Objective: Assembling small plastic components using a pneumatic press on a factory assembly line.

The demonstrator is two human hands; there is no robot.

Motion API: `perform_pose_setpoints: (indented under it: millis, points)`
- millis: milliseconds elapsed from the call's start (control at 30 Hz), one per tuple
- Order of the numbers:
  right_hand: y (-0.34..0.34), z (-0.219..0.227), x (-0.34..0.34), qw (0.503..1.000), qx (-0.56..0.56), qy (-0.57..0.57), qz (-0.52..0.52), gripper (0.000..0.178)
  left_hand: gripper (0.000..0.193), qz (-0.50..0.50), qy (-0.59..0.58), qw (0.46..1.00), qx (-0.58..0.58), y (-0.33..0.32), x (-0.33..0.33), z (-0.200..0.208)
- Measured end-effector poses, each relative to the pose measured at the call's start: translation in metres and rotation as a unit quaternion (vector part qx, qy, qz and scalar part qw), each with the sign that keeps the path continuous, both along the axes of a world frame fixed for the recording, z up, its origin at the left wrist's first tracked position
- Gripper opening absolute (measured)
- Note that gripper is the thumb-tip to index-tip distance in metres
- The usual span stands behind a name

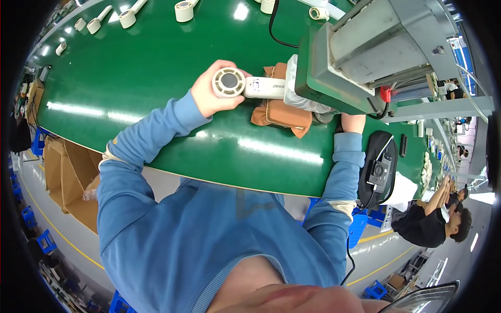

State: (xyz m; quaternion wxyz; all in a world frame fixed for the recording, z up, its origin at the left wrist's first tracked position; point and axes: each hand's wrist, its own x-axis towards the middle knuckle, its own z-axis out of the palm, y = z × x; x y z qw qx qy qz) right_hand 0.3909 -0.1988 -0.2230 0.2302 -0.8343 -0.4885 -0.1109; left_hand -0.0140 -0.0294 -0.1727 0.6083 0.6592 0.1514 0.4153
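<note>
My left hand (205,93) is closed around the round vented head of a white handheld fan (266,87). The fan lies level, its handle stretching right to the press machine (318,70), where plastic wrapping (297,83) hides the handle's far end. Brown cloth-wrapped pads (284,116), bound with a band, lie on either side of the handle. My right hand (353,123) reaches beneath the right side of the press. Its fingers are hidden there, so their pose does not show.
Several similar white fans (183,11) stand along the far side of the green table (130,62). To the right of my right forearm lies a black case with a small device (380,169). A cardboard box (68,177) is at left; a co-worker (428,224) sits at right.
</note>
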Motion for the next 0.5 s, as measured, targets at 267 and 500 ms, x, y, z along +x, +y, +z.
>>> perform_pose_setpoints:
  millis: [267, 500]
  points:
    - [0.002, 0.01, -0.002, 0.999, -0.042, -0.022, -0.006, 0.041, 0.06, -0.029, 0.199, 0.977, 0.067, 0.017, 0.023, 0.021]
    - [-0.002, 0.012, -0.017, 0.998, -0.052, 0.035, 0.006, 0.044, 0.06, -0.11, 0.042, 0.992, 0.037, 0.024, 0.027, 0.001]
